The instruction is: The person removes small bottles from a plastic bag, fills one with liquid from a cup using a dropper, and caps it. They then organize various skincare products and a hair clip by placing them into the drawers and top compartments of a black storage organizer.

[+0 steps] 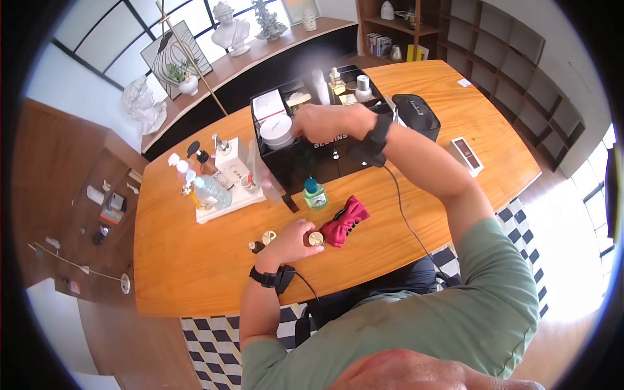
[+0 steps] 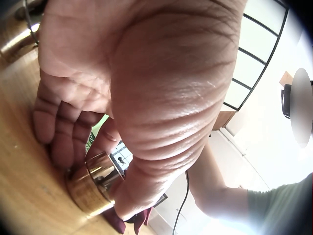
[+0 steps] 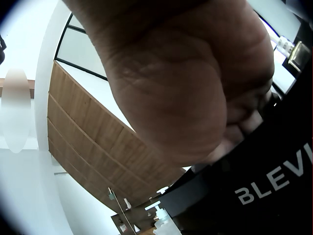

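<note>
The left hand (image 1: pixel 289 244) pinches a round gold-topped container (image 1: pixel 316 238) on the wooden table; in the left wrist view its thumb and fingers stand on both sides of the shiny gold container (image 2: pixel 93 188). A red bow (image 1: pixel 346 222) lies just to its right. The right hand (image 1: pixel 331 123) reaches into the black organizer box (image 1: pixel 305 170), beside a round white jar (image 1: pixel 277 132). Its fingers are down behind the box's front wall (image 3: pixel 210 205) in the right wrist view, so what they touch is hidden.
A green bottle (image 1: pixel 315 195) stands between box and left hand. Pump bottles (image 1: pixel 211 190) crowd a white tray (image 1: pixel 224 209) at left. Two small gold-topped items (image 1: pixel 268 237) are left of the left hand. A black pouch (image 1: pixel 417 116) and white box (image 1: pixel 467 156) lie right; a cable (image 1: pixel 404 214) crosses the table.
</note>
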Demonstrator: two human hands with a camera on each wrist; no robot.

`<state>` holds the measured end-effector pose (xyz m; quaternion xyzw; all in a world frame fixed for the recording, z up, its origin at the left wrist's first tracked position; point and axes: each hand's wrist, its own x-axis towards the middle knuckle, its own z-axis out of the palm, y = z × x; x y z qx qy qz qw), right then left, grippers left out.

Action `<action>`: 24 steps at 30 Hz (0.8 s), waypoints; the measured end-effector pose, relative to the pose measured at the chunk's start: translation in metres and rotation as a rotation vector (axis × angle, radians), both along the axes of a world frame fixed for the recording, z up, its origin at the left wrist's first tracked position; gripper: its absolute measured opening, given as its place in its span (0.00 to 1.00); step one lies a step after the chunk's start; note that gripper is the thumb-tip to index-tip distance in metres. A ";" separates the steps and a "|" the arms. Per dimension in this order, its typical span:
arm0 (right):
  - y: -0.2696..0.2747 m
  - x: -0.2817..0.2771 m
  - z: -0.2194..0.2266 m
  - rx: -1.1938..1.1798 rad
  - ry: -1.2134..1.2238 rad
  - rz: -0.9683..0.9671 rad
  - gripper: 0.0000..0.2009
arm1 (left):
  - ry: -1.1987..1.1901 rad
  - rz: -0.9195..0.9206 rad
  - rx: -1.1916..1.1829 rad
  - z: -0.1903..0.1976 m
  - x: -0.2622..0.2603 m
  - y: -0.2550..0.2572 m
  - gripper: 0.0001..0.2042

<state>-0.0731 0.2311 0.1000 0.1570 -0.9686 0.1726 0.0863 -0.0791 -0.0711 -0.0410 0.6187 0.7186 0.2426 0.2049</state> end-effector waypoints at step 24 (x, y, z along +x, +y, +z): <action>0.121 0.095 0.035 -0.096 0.540 -0.587 0.15 | -0.110 0.052 -0.053 0.005 0.000 0.000 0.22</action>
